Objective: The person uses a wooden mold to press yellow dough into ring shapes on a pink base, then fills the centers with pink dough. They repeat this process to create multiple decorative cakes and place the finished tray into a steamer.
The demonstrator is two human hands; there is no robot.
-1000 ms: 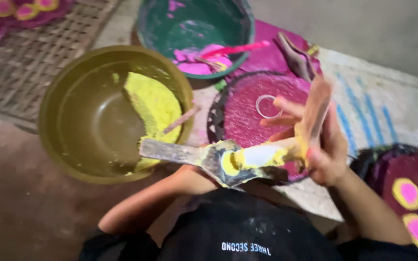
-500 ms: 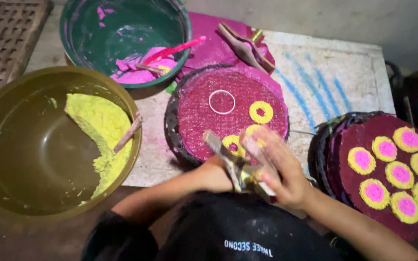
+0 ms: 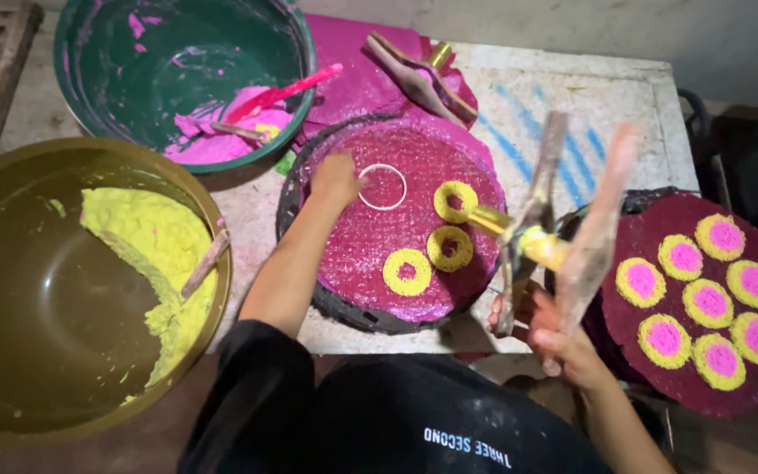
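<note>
The left hand (image 3: 337,178) is resting on the round magenta disc (image 3: 370,254), fingers curled loosely and gripping nothing, its fingertips touching or just beside the thin white ring (image 3: 382,186), which is lying flat to the hand's right. The right hand (image 3: 554,338) is closing around a pair of long wooden tongs (image 3: 563,219), their long axis pointing up and away from the body, with yellow paste smeared between the blades. Three yellow paste rings (image 3: 449,247) are sitting on the disc between ring and tongs, so the left hand is nearer the white ring. The yellow paste bowl (image 3: 10,290) is standing well apart on the table (image 3: 589,88)
</note>
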